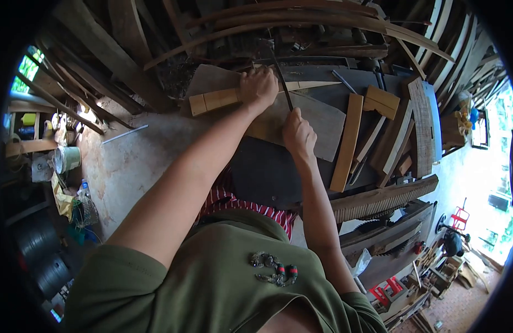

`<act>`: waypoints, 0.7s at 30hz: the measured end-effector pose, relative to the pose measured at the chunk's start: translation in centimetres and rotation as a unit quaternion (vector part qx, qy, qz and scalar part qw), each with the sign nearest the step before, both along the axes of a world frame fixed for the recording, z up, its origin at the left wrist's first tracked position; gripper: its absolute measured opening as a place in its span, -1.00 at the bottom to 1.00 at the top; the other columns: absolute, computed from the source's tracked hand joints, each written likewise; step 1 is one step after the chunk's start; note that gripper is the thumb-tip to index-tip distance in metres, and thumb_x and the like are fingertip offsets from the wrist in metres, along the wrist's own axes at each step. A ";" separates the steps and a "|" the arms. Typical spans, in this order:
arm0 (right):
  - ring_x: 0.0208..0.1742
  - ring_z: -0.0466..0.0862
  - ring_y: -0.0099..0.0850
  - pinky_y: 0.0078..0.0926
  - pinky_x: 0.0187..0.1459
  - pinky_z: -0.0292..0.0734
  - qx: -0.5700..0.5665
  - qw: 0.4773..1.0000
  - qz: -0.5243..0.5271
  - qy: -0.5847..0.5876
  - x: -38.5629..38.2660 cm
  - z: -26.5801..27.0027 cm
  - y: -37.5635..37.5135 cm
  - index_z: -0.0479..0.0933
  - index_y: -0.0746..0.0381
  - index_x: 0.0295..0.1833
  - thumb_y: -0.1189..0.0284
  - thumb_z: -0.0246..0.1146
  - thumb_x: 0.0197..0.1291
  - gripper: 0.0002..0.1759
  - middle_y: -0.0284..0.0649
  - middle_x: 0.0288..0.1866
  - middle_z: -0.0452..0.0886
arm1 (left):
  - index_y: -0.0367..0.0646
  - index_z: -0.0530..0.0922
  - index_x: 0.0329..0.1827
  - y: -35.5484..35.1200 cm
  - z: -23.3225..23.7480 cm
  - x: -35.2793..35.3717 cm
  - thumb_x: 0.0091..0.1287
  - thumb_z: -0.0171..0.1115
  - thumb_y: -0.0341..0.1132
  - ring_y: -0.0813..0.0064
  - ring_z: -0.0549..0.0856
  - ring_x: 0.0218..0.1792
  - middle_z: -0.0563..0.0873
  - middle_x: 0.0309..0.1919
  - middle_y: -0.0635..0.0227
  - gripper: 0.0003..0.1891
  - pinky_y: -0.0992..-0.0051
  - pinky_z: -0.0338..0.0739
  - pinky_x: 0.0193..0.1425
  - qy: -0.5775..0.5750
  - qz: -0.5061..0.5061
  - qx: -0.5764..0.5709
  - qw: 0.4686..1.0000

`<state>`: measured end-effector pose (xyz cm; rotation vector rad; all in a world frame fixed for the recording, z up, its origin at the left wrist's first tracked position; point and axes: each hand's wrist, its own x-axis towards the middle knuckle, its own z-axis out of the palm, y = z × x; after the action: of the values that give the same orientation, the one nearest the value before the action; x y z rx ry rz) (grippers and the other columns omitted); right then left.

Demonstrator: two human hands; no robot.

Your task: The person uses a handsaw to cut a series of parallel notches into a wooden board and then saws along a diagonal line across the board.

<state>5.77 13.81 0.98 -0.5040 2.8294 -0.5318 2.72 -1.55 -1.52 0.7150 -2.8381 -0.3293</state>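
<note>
My left hand is closed over a light wooden strip, pressing it against a flat grey-brown board on the workbench. Dark lines cross the strip on the left; past my hand it narrows to a thin point on the right. My right hand is wrapped around the near end of a long, narrow dark blade, which looks like a saw seen edge-on. This blade slants away from me across the strip, just right of my left hand. Its handle is hidden in my fist.
Right of the board lie a long wooden batten, a short wood block and a thin metal rod. Curved timbers fill the back. A toothed wooden piece edges the bench's right side. A bucket stands left.
</note>
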 end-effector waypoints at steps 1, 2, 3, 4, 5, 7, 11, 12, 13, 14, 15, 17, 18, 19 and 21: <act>-0.30 0.71 0.16 0.06 -0.23 0.60 -0.010 1.000 0.005 0.021 0.0 -0.1 0.0 0.39 0.23 -0.18 0.37 -0.01 0.32 -0.84 0.13 -0.39 0.68 | -0.13 0.65 -0.19 0.2 0.6 -0.1 0.38 0.03 -0.18 0.23 0.69 0.00 0.74 -0.14 0.21 -0.73 0.14 0.43 0.17 -0.013 0.005 0.009 1.000; -0.31 0.71 0.16 0.06 -0.23 0.60 -0.018 0.999 0.013 0.037 0.4 -0.2 0.3 0.39 0.23 -0.19 0.37 -0.01 0.32 -0.84 0.13 -0.40 0.68 | -0.13 0.65 -0.19 0.6 0.6 0.0 0.38 0.03 -0.18 0.23 0.69 0.00 0.74 -0.14 0.21 -0.73 0.14 0.43 0.17 -0.021 0.001 0.015 1.000; -0.31 0.71 0.16 0.06 -0.23 0.60 -0.015 0.999 0.012 0.030 0.7 -0.1 0.5 0.39 0.23 -0.19 0.37 -0.01 0.32 -0.84 0.13 -0.40 0.68 | -0.13 0.64 -0.21 0.5 0.4 0.0 0.37 0.04 -0.18 0.24 0.70 -0.02 0.74 -0.15 0.23 -0.74 0.14 0.43 0.15 -0.012 -0.011 0.011 1.000; -0.32 0.71 0.16 0.06 -0.24 0.60 -0.021 0.999 0.020 0.030 0.6 0.2 0.4 0.40 0.24 -0.20 0.38 -0.01 0.32 -0.84 0.14 -0.42 0.67 | -0.12 0.64 -0.22 -0.1 0.3 -0.1 0.36 0.05 -0.19 0.24 0.70 -0.04 0.75 -0.17 0.24 -0.75 0.14 0.43 0.14 0.001 -0.021 0.004 1.000; -0.33 0.71 0.16 0.06 -0.24 0.60 -0.025 0.999 0.029 0.030 0.6 0.4 0.3 0.40 0.25 -0.21 0.39 -0.01 0.32 -0.84 0.14 -0.43 0.67 | -0.12 0.64 -0.24 0.0 0.0 0.0 0.35 0.07 -0.18 0.24 0.71 -0.06 0.75 -0.18 0.26 -0.76 0.12 0.46 0.11 0.027 -0.021 -0.015 0.999; -0.32 0.71 0.16 0.06 -0.23 0.60 -0.015 0.999 0.035 0.014 0.3 1.2 0.1 0.41 0.25 -0.22 0.40 -0.01 0.31 -0.84 0.14 -0.42 0.67 | -0.11 0.62 -0.26 -0.1 -0.3 0.0 0.37 0.05 -0.19 0.25 0.71 -0.08 0.75 -0.21 0.27 -0.76 0.13 0.48 0.05 0.046 -0.027 -0.019 0.998; -0.29 0.71 0.16 0.07 -0.21 0.60 0.010 0.999 0.046 -0.001 -1.3 1.3 -1.1 0.42 0.27 -0.23 0.42 -0.01 0.29 -0.85 0.14 -0.39 0.68 | -0.10 0.60 -0.30 -0.2 -0.8 0.1 0.41 0.04 -0.18 0.26 0.71 -0.14 0.72 -0.28 0.32 -0.75 0.14 0.55 -0.06 0.084 -0.041 -0.037 0.995; -0.29 0.71 0.15 0.07 -0.21 0.59 0.008 0.999 0.046 0.005 -1.9 1.2 -1.4 0.42 0.27 -0.22 0.42 0.00 0.28 -0.85 0.14 -0.38 0.68 | -0.10 0.60 -0.31 -0.1 -0.8 0.0 0.41 0.04 -0.17 0.26 0.71 -0.16 0.72 -0.28 0.32 -0.75 0.14 0.56 -0.07 0.091 -0.043 -0.039 0.994; -0.28 0.71 0.14 0.08 -0.21 0.59 -0.011 0.998 0.055 0.028 -2.2 0.5 -1.9 0.42 0.27 -0.20 0.43 0.00 0.28 -0.85 0.14 -0.37 0.68 | -0.10 0.59 -0.32 -0.1 -0.9 -0.1 0.41 0.04 -0.18 0.27 0.71 -0.18 0.71 -0.29 0.33 -0.75 0.15 0.57 -0.11 0.096 -0.045 -0.047 0.993; -0.28 0.71 0.14 0.08 -0.21 0.59 -0.011 0.998 0.056 0.029 -2.4 0.2 -1.9 0.42 0.27 -0.20 0.43 0.00 0.28 -0.85 0.14 -0.37 0.68 | -0.10 0.59 -0.32 -0.1 -0.9 -0.2 0.41 0.04 -0.18 0.27 0.71 -0.18 0.71 -0.29 0.33 -0.75 0.15 0.57 -0.11 0.097 -0.044 -0.046 0.993; -0.28 0.71 0.13 0.07 -0.22 0.59 -0.010 0.998 0.056 0.032 -2.3 0.3 -2.0 0.41 0.26 -0.20 0.42 0.00 0.29 -0.86 0.13 -0.38 0.68 | -0.10 0.59 -0.32 -0.2 -0.9 -0.1 0.42 0.04 -0.18 0.27 0.71 -0.18 0.71 -0.29 0.33 -0.75 0.15 0.58 -0.13 0.096 -0.040 -0.044 0.994; -0.29 0.71 0.12 0.07 -0.23 0.59 -0.009 0.998 0.055 0.036 -1.8 0.7 -1.6 0.40 0.25 -0.19 0.42 0.01 0.29 -0.87 0.12 -0.39 0.68 | -0.09 0.59 -0.33 0.0 -0.9 0.1 0.42 0.03 -0.18 0.28 0.71 -0.18 0.71 -0.28 0.33 -0.75 0.15 0.59 -0.14 0.096 -0.038 -0.041 0.994; -0.29 0.71 0.12 0.06 -0.24 0.59 0.010 0.999 0.047 0.016 -1.0 1.3 -0.9 0.39 0.25 -0.20 0.41 0.01 0.29 -0.87 0.11 -0.39 0.68 | -0.09 0.59 -0.33 0.0 -0.9 0.0 0.42 0.04 -0.18 0.28 0.71 -0.19 0.71 -0.29 0.33 -0.75 0.17 0.60 -0.16 0.107 -0.041 -0.050 0.992; -0.29 0.71 0.12 0.06 -0.26 0.60 0.030 0.999 0.041 -0.005 -0.3 1.7 -0.3 0.38 0.25 -0.20 0.40 0.02 0.30 -0.87 0.10 -0.39 0.68 | -0.08 0.59 -0.33 0.0 -0.9 0.0 0.41 0.05 -0.18 0.29 0.71 -0.21 0.71 -0.30 0.33 -0.76 0.18 0.61 -0.19 0.115 -0.042 -0.059 0.991; -0.30 0.71 0.12 0.05 -0.27 0.59 0.031 0.998 0.044 -0.015 0.9 1.7 0.8 0.38 0.25 -0.19 0.40 0.03 0.30 -0.86 0.10 -0.39 0.68 | -0.08 0.59 -0.34 -0.2 -0.8 0.0 0.41 0.06 -0.18 0.29 0.72 -0.22 0.70 -0.31 0.34 -0.76 0.20 0.63 -0.21 0.120 -0.049 -0.055 0.990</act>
<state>6.70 14.58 2.67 -0.5992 2.7704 -0.4291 2.68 -1.74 -2.33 0.4811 -2.6436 -0.2518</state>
